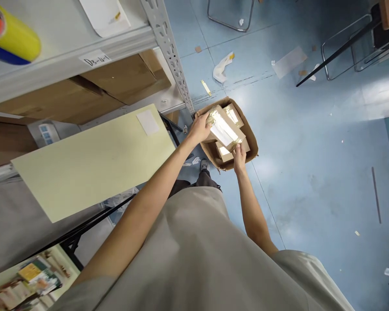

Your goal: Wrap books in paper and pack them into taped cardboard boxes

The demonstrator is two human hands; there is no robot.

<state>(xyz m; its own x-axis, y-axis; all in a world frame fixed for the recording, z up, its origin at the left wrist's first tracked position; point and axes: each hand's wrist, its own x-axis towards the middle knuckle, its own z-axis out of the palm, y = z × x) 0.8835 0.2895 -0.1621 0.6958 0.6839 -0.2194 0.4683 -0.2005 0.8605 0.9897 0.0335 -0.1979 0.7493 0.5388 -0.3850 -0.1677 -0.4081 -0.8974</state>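
Cardboard package [227,130] between left hand [200,128] and right hand [239,158], over brown carton [251,141].

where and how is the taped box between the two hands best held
Probably by its two opposite ends, coming from above: the taped box looks longer than wide, and the open carton beneath faces upward. The left hand and right hand grip it near those ends.

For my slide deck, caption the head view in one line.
Left hand and right hand hold a cardboard package over an open brown box on the blue floor.
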